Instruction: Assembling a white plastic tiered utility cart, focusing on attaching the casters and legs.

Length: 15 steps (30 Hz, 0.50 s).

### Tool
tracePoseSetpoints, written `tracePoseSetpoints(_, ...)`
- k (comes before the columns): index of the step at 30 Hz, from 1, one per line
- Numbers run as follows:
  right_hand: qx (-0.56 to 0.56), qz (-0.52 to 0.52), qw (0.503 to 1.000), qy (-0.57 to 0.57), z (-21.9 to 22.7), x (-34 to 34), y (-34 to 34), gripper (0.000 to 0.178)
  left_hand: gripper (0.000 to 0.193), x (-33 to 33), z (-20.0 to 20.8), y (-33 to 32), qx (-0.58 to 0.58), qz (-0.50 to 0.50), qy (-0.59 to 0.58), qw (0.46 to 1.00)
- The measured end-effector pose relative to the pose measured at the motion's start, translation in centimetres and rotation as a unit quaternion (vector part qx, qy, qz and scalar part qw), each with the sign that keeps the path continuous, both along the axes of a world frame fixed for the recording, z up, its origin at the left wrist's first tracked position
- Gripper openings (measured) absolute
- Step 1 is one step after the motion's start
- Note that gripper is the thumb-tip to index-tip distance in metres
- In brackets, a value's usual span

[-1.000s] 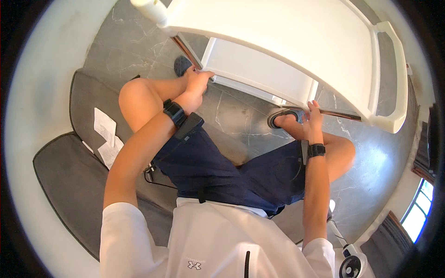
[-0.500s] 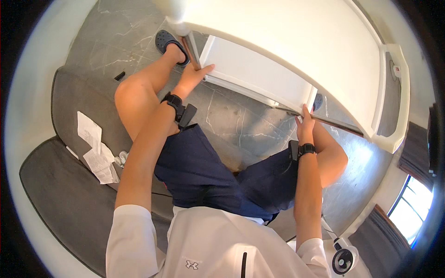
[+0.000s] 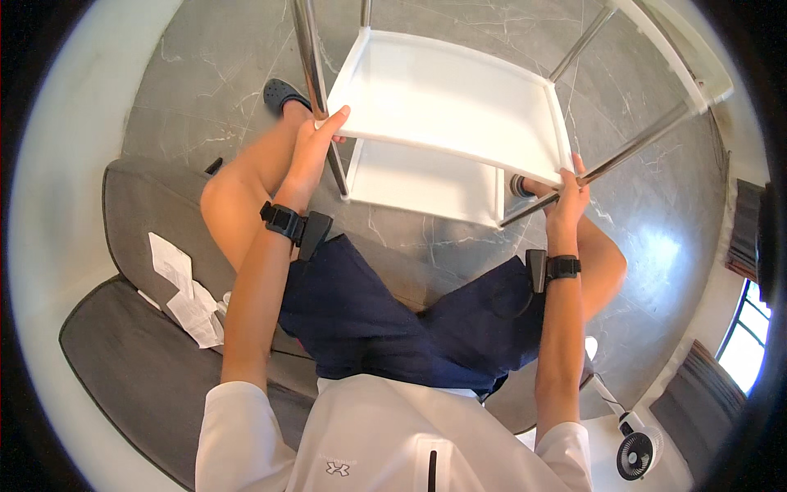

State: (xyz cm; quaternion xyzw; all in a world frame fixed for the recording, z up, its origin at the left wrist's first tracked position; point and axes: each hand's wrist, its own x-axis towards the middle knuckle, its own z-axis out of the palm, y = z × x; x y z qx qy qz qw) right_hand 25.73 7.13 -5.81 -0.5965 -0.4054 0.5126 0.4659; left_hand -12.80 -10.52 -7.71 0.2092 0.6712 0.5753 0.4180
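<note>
Before me stands a shelf cart with white trays and shiny metal poles. Its upper visible tray is at knee height, with a lower tray beneath it. My left hand grips the near left corner, thumb over the rim, beside a metal pole. At the near right corner my right hand is closed around the tray edge, next to another slanting pole. Some fingers of both hands are hidden under the tray. Both wrists carry black strapped devices.
A white curved end piece joins the right poles. I sit on a dark grey sofa with white papers at my left. A small fan stands at the lower right. Grey marbled tiles surround the cart.
The broad white top surface has gone from the upper middle, uncovering the trays and poles below. The cart's visible parts have shifted, and both hands still hold the tray corners.
</note>
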Motion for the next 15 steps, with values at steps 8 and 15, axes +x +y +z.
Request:
tracePoseSetpoints(8,0.016,-0.059,0.998,0.001,-0.7,-0.9,3.8,0.016,0.032,-1.6,1.6,4.6,-0.019,0.014,-0.038,0.999)
tracePoseSetpoints(15,-0.032,-0.041,0.998,-0.032,1.0,-3.4,8.8,0.020,0.038,-4.3,2.8,10.2,-0.060,0.006,-0.104,0.993)
